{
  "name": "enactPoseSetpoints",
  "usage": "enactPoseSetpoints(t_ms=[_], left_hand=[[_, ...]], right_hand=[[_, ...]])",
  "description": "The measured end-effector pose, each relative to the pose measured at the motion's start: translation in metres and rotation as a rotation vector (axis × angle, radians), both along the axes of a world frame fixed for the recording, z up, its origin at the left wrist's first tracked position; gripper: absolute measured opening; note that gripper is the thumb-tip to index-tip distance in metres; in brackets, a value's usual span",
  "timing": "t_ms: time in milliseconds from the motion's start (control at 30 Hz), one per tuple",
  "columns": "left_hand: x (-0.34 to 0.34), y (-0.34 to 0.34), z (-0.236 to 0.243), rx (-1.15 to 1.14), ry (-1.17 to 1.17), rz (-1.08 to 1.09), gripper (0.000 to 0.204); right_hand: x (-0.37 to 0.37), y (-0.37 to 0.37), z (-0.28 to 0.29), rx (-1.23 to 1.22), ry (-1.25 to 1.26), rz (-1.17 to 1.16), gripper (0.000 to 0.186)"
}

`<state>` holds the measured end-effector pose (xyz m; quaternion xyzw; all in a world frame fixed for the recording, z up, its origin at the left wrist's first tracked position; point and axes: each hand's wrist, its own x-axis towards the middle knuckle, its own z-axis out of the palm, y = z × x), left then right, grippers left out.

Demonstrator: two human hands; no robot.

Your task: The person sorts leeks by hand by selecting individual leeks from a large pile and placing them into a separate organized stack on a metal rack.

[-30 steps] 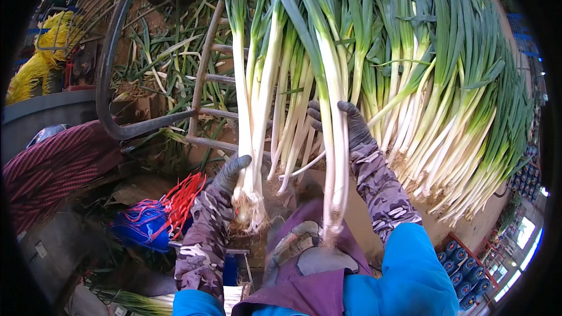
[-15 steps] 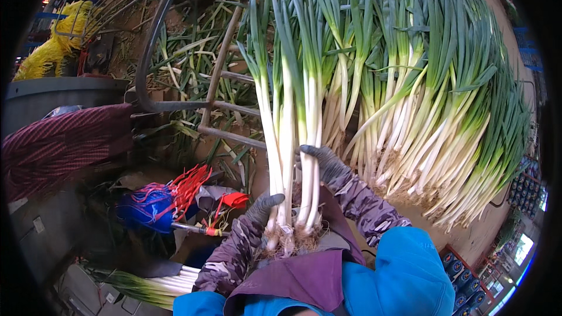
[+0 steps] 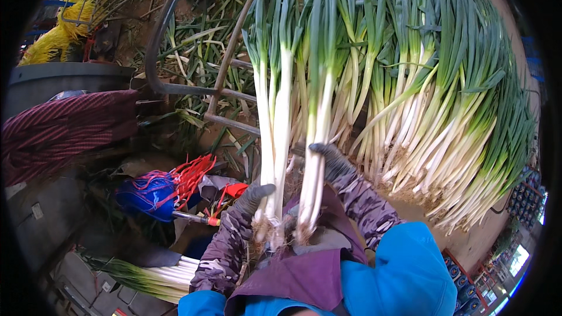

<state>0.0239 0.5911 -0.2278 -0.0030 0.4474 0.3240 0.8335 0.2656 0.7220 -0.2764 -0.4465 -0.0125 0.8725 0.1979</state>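
Left of the leek pile (image 3: 451, 99), grips the left bunch (image 3: 272, 123) with the gloved left hand (image 3: 254, 197), low on the white stalks and just above the roots. Lays the thumb across the front; hides the other fingers behind. Slants the left forearm toward the leek pile. Between that bunch and the leek pile, grasps the right bunch (image 3: 321, 99) with the gloved right hand (image 3: 332, 161), thumb over the front of the stalks. Angles the right forearm away from the leek pile. Holds both bunches side by side, roots toward the purple apron (image 3: 287, 278) on the near side of the leek pile. Covers part of the leek pile's left edge with the right bunch.

Note the metal frame (image 3: 187, 89) left of the leek pile, its bars running up to the left bunch, with cut leaves (image 3: 202, 47) around it. Find farther left of the leek pile: dark red cloth (image 3: 70, 131), gray tub (image 3: 35, 96), yellow fringed material (image 3: 67, 26). Find left and nearer: blue bundle (image 3: 149, 199) with red cords (image 3: 193, 178), laid leeks (image 3: 152, 278).
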Motion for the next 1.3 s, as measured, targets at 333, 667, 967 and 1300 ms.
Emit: enactPoseSetpoints(t_ms=[333,667,967,1300], left_hand=[[0.032,-0.031,-0.016,0.286,0.512,-0.217,0.086],[0.054,-0.038,-0.007,0.337,0.418,-0.091,0.08],[0.064,-0.085,0.045,0.474,0.575,-0.15,0.098],[0.029,-0.135,0.052,0.624,0.668,-0.113,0.081]], right_hand=[[-0.036,-0.035,-0.012,-0.157,0.053,0.094,0.042],[-0.01,-0.031,-0.006,-0.171,0.258,0.069,0.076],[-0.008,-0.08,-0.035,0.36,0.044,0.109,0.07],[-0.047,-0.133,0.024,0.331,0.073,0.258,0.068]])
